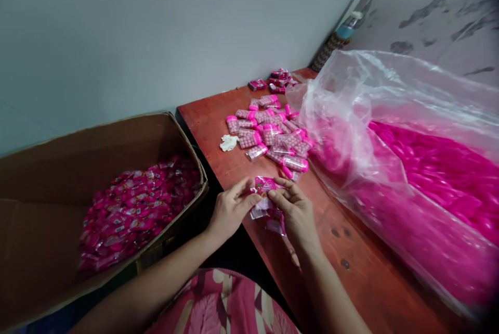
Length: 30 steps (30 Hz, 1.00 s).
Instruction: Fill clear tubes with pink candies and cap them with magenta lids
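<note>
My left hand [231, 208] pinches the left side of a small pink printed plastic wrapper [263, 186] with thumb and forefinger. Across from it, my right hand [298, 212] has its thumb on the wrapper's right side. Whether anything is inside the wrapper, I cannot tell. Just below hang or lie more pink-and-clear wrappers [276, 223], partly covered by my right hand. Beyond both hands lies a loose heap of small clear bottles [249, 139] with pink caps, filled with pale pink balls.
At the left stands a cardboard box [27, 219] with many pink wrapped packets [136, 209]. A large clear plastic bag [343, 110] of bright pink pieces [440, 172] covers the right of the red table [331, 266]. Crumpled white scrap [228, 142] and dark pink packs [279, 80] lie farther back.
</note>
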Tool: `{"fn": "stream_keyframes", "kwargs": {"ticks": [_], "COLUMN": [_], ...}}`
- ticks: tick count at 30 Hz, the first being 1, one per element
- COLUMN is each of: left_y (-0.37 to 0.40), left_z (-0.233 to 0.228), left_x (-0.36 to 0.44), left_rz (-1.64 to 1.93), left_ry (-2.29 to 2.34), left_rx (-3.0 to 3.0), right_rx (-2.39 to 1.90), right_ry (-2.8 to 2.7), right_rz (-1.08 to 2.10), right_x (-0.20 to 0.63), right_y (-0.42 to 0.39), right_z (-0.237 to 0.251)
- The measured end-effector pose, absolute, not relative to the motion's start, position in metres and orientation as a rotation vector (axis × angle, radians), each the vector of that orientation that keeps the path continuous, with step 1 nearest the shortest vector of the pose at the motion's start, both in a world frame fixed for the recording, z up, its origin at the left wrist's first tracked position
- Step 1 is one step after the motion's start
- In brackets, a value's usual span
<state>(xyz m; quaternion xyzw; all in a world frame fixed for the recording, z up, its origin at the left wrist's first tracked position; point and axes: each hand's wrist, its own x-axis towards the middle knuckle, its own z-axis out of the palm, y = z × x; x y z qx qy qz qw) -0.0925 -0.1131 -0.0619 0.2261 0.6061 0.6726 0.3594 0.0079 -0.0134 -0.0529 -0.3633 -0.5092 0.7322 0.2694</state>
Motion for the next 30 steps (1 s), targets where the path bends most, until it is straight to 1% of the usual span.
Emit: {"fn": "stream_keyframes", "kwargs": {"ticks": [4, 6, 7, 9, 11, 14, 16, 18, 21, 25, 27, 30], "left_y": [-0.114, -0.114, -0.115, -0.116, -0.117, -0.119, -0.120, -0.122, -0.124, -0.122, -0.120, -0.117], "left_z": [-0.065, -0.066, -0.066, -0.065, -0.065, -0.065, -0.064, -0.063, -0.062, -0.064, -0.065, -0.068], "left_x": [-0.096, -0.098, -0.098, -0.100, -0.100, -0.100, -0.102, -0.106, -0.111, -0.117, -0.119, -0.120], "left_rz": [1.618, 1.634, 1.635, 1.637, 1.644, 1.663, 1.678, 1.698, 1.735, 1.786, 1.822, 1.876], "left_ry": [1.320, 1.325, 1.327, 1.323, 1.303, 1.257, 1.231, 1.186, 1.112, 1.029, 0.976, 0.900], "left_rx": [0.325, 0.277, 0.253, 0.201, 0.149, 0.080, 0.041, -0.027, -0.143, -0.254, -0.315, -0.395], "right_rx": [-0.974, -0.978, -0.985, -1.002, -1.061, -1.282, -1.399, -1.422, -1.346, -1.146, -1.049, -0.960], "right_ry": [-1.510, -1.687, -1.798, -2.044, -2.298, -2.556, -2.648, -2.720, -2.778, -2.733, -2.594, -2.153], "right_rz": [2.002, 1.909, 1.813, 1.512, 1.102, 0.523, 0.307, 0.219, 0.287, 0.593, 0.892, 1.531], "right_x": [0.005, 0.000, -0.004, -0.017, -0.037, -0.072, -0.092, -0.102, -0.098, -0.070, -0.051, -0.022], "right_y": [-0.011, -0.005, 0.000, 0.013, 0.026, 0.038, 0.040, 0.041, 0.044, 0.050, 0.044, 0.017], "right_z": [-0.052, -0.051, -0.049, -0.045, -0.041, -0.036, -0.035, -0.037, -0.044, -0.050, -0.047, -0.039]}}
